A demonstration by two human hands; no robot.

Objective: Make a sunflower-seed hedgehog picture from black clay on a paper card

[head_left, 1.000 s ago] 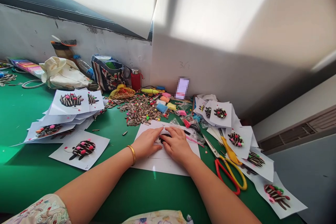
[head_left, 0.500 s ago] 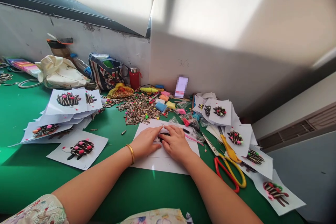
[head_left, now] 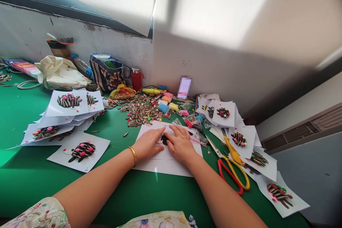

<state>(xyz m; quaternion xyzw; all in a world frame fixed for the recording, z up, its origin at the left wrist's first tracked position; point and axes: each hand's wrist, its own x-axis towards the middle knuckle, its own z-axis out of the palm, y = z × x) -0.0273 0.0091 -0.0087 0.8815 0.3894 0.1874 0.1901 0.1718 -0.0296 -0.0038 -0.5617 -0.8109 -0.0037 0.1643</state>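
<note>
Resting on a white sheet (head_left: 171, 167) in the head view, the person's left hand (head_left: 148, 144) and right hand (head_left: 182, 145) close in around a small black piece (head_left: 164, 140). With that piece as the middle of the clock and the wall at twelve, the left hand lies at nine, its thumb and forefinger apart; whether it touches the piece cannot be told. The right hand lies at about four, its fingers slightly spread, the forefinger reaching over the piece's edge and partly hiding it. A gold-coloured bangle (head_left: 133, 156) circles the left wrist.

At eleven, beyond the sheet, spreads a heap of striped seeds (head_left: 139, 111), with a red flask (head_left: 136, 80) farther out. Coloured packets (head_left: 163, 108) sit at twelve. Open scissors (head_left: 220, 156) lie at four, handles toward the person. A single card (head_left: 100, 145) bearing a seed figure with pink dots lies near nine; a stack of cards (head_left: 55, 107) is between nine and ten. More cards (head_left: 252, 149) trail from two round to four. Everything lies on a green tabletop (head_left: 120, 199).
</note>
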